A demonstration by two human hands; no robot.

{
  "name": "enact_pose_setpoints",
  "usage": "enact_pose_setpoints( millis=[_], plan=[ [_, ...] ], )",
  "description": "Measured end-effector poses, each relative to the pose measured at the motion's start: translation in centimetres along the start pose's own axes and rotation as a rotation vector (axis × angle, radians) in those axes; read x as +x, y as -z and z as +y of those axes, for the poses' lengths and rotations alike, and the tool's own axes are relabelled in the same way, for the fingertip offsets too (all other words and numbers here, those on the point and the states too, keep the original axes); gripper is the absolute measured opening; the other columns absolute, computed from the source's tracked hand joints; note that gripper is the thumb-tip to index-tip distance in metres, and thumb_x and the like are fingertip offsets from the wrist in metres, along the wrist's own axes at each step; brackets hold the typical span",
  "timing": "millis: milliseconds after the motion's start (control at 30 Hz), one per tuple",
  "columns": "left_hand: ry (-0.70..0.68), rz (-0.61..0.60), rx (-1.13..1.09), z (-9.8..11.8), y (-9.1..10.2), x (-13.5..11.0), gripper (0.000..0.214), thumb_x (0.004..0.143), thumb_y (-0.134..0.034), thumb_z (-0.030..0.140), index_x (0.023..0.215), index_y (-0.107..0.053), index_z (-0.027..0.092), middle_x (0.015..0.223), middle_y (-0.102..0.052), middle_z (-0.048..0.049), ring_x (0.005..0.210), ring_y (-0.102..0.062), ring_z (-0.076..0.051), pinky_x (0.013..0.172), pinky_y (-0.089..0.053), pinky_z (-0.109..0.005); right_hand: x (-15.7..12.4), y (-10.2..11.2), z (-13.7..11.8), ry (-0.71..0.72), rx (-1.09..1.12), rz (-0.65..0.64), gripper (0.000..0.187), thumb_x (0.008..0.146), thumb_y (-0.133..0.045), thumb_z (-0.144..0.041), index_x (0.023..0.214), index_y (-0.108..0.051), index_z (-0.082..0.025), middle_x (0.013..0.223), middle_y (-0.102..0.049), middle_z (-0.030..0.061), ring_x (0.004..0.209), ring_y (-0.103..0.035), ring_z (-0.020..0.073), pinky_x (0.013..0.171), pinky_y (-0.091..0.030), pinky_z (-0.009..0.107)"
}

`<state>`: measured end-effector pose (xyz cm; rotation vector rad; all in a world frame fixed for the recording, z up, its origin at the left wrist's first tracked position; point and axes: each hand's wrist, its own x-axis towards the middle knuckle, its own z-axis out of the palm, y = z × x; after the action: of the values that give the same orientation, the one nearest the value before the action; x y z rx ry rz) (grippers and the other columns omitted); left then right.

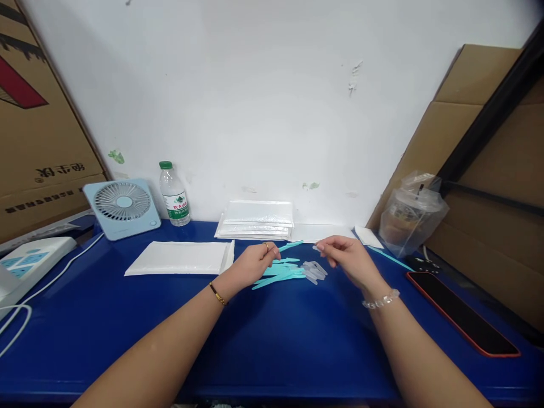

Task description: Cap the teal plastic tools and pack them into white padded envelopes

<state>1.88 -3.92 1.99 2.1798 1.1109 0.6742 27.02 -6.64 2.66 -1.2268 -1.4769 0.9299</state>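
Observation:
My left hand is closed in a pinch around a slim turquoise plastic stick, shaped like an eyebrow razor, which points to the right. My right hand pinches a small clear plastic cap between thumb and forefinger, a little apart from the stick's tip. Below the hands, a loose pile of turquoise sticks lies on the blue table. Several clear caps are heaped against its right end. Fingers partly hide both held things.
A white padded envelope lies at left, and stacked envelopes rest by the wall. Behind are a fan and a water bottle. At right are a bagged drink cup, a phone and another turquoise stick.

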Motion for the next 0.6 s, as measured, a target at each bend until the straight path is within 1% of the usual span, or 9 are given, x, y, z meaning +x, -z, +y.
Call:
enact_pose_setpoints(
  millis=[67, 133, 167, 233, 333, 400, 500, 600],
  plan=[
    [-0.025, 0.035, 0.036, 0.1, 0.2, 0.1, 0.041, 0.092, -0.027, 0.043, 0.086, -0.06, 0.019, 0.072, -0.057, 0.0001, 0.067, -0.052, -0.014, 0.057, -0.038, -0.024, 0.1, 0.1, 0.1, -0.078, 0.098, -0.007, 0.036, 0.065, -0.075, -0.044, 0.086, -0.069, -0.014, 0.068, -0.064, 0.0037, 0.051, -0.053, 0.01, 0.048, -0.044, 0.024],
    [-0.059, 0.06, 0.063, 0.3, 0.3, 0.1, 0.039, 0.092, -0.029, 0.04, 0.085, -0.06, 0.019, 0.076, -0.06, -0.0006, 0.072, -0.054, -0.015, 0.063, -0.04, -0.025, 0.1, -0.1, 0.0, -0.126, 0.174, -0.053, 0.042, 0.062, -0.077, -0.043, 0.093, -0.07, -0.014, 0.074, -0.067, 0.0063, 0.062, -0.06, 0.0141, 0.059, -0.05, 0.028],
    [-0.076, 0.071, 0.072, 0.3, 0.3, 0.1, 0.037, 0.092, -0.03, 0.039, 0.084, -0.06, 0.019, 0.079, -0.061, -0.0008, 0.076, -0.055, -0.015, 0.066, -0.04, -0.025, 0.0, -0.2, 0.0, -0.126, 0.192, -0.067, 0.043, 0.063, -0.077, -0.043, 0.094, -0.07, -0.014, 0.075, -0.068, 0.0069, 0.065, -0.062, 0.0154, 0.063, -0.051, 0.029],
    [-0.088, 0.094, 0.099, 0.2, 0.2, 0.1, 0.034, 0.091, -0.034, 0.039, 0.084, -0.06, 0.02, 0.083, -0.062, -0.0012, 0.079, -0.056, -0.016, 0.069, -0.041, -0.025, -0.1, -0.5, -0.1, -0.087, 0.184, -0.071, 0.041, 0.066, -0.074, -0.044, 0.094, -0.07, -0.014, 0.073, -0.069, 0.0066, 0.067, -0.063, 0.0157, 0.066, -0.051, 0.03],
    [-0.072, 0.111, 0.149, -0.2, 0.0, 0.2, 0.03, 0.089, -0.04, 0.041, 0.088, -0.061, 0.02, 0.085, -0.061, -0.0018, 0.078, -0.055, -0.016, 0.069, -0.041, -0.026, -0.3, -0.8, -0.1, -0.033, 0.129, -0.067, 0.038, 0.066, -0.075, -0.042, 0.094, -0.07, -0.015, 0.069, -0.069, 0.005, 0.066, -0.063, 0.0162, 0.068, -0.051, 0.031],
    [-0.064, 0.107, 0.169, -0.4, -0.1, 0.2, 0.029, 0.088, -0.042, 0.041, 0.091, -0.062, 0.02, 0.087, -0.061, -0.0024, 0.077, -0.055, -0.016, 0.068, -0.041, -0.026, -0.3, -1.0, 0.0, -0.024, 0.09, -0.061, 0.037, 0.066, -0.075, -0.041, 0.093, -0.07, -0.015, 0.069, -0.069, 0.0048, 0.067, -0.064, 0.017, 0.068, -0.05, 0.032],
    [-0.055, 0.112, 0.183, -0.6, -0.3, 0.3, 0.027, 0.087, -0.044, 0.041, 0.093, -0.062, 0.021, 0.088, -0.061, -0.0027, 0.075, -0.054, -0.016, 0.064, -0.04, -0.026, -0.2, -1.0, 0.1, -0.03, 0.068, -0.054, 0.036, 0.071, -0.07, -0.044, 0.091, -0.069, -0.014, 0.066, -0.068, 0.0048, 0.061, -0.063, 0.0158, 0.062, -0.049, 0.03],
    [-0.047, 0.121, 0.198, -0.6, -0.3, 0.4, 0.026, 0.087, -0.044, 0.04, 0.093, -0.061, 0.021, 0.088, -0.06, -0.0025, 0.075, -0.053, -0.016, 0.063, -0.04, -0.025, -0.1, -0.9, 0.0, -0.043, 0.084, -0.1, 0.038, 0.073, -0.066, -0.046, 0.092, -0.066, -0.014, 0.07, -0.066, 0.0045, 0.057, -0.061, 0.0137, 0.056, -0.048, 0.028]
  ],
)
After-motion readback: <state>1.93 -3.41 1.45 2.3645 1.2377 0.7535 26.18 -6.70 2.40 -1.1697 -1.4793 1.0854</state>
